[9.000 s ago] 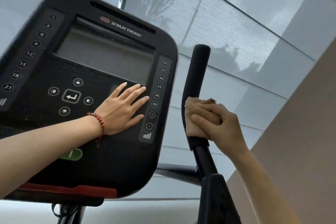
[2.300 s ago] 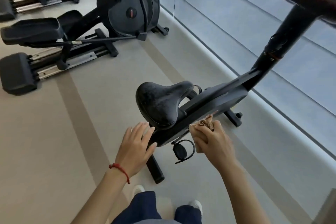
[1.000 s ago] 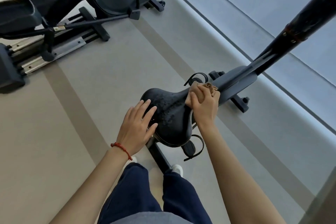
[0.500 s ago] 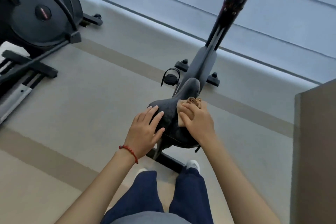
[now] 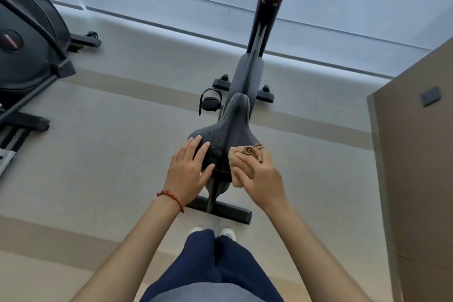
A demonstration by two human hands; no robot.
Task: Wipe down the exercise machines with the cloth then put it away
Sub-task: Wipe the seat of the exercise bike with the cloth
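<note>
An exercise bike's black saddle (image 5: 229, 130) is right below me, nose pointing away, with damp specks on its top. My left hand (image 5: 190, 170) lies flat with fingers spread on the saddle's rear left side. My right hand (image 5: 259, 175) presses a crumpled tan cloth (image 5: 245, 158) against the saddle's rear right edge. The bike's dark frame and post (image 5: 259, 39) run up toward the window. A pedal with a strap (image 5: 210, 100) shows left of the frame.
An elliptical machine (image 5: 27, 51) stands at the left. A brown wall panel (image 5: 416, 167) rises close on the right. The bike's rear foot bar (image 5: 228, 211) lies just ahead of my shoes. Blinds cover the window wall beyond the bike.
I came from the elliptical console to the bike. My view swung behind the saddle. The cloth hand slid from the saddle's nose back to its rear right edge; my left hand stayed on the saddle.
</note>
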